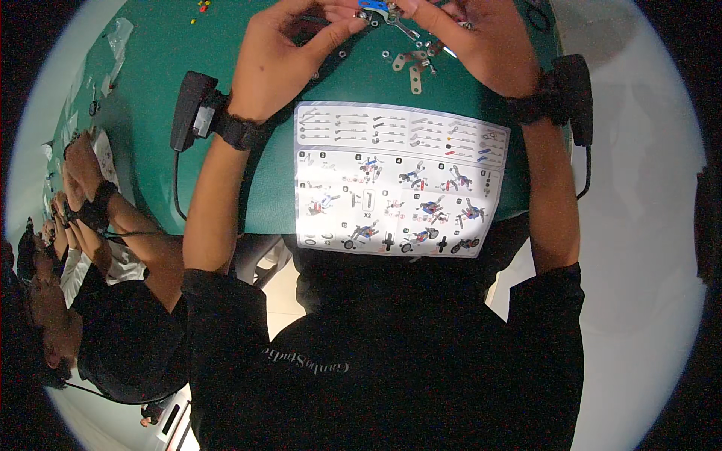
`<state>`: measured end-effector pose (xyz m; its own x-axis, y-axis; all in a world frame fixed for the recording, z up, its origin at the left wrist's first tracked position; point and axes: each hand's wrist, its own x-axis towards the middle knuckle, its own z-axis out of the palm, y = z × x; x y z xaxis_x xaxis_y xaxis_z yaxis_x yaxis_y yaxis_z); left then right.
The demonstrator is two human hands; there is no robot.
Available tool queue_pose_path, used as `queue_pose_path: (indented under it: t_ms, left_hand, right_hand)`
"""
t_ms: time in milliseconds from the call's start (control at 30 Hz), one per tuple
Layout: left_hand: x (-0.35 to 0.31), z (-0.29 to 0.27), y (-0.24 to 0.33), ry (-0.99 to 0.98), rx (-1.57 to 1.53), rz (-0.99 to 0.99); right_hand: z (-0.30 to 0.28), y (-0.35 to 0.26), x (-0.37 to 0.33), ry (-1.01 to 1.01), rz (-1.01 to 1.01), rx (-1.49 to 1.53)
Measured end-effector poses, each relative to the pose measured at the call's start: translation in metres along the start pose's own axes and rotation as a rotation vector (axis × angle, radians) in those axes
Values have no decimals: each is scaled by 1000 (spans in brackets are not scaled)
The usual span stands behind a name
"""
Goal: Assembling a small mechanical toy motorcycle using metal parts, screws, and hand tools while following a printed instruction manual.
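Note:
At the top edge of the head view, my left hand [297,41] is closed, thumb and fingers pinching a small blue-and-metal model assembly [374,5]. My right hand [481,52] is closed at the assembly's other end, its thumb against the blue part; its fingertips are partly cut off by the picture's edge. A slim silver metal piece [406,31] slants down from the assembly between the hands. Just below lie perforated metal strips [415,79] with screws and nuts, beside my right thumb. A loose nut [342,54] rests near my left thumb.
A printed instruction sheet [391,144] lies over the near edge of the green table [263,192]. Black ring [538,19] at far right; tiny yellow and red pieces [201,9] and clear plastic bags [118,41] at far left. Co-workers' arms [135,233] reach in from the left.

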<state>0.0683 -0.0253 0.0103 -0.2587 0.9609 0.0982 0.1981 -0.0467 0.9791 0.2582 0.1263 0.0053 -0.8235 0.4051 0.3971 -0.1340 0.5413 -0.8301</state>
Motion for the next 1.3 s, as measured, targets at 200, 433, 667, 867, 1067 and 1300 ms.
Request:
queue_pose_path:
  t_ms: [200,433,667,867,1067,1300]
  left_hand:
    - [0,-3,-6,-21,-13,37]
    - [2,-11,-10,47,6,48]
    - [0,-5,-15,-5,-89,66]
    - [-1,-5,-13,36,-59,81]
    - [0,-6,-10,6,-68,94]
    - [1,-7,-12,-35,-107,68]
  right_hand:
    - [1,3,0,8,-29,-11]
    - [-3,-4,0,-12,-15,-145]
    - [8,1,-1,-27,6,-20]
    - [9,-2,0,-26,9,-41]
    - [6,-4,0,-30,67,3]
    - [5,-1,-2,-44,178,114]
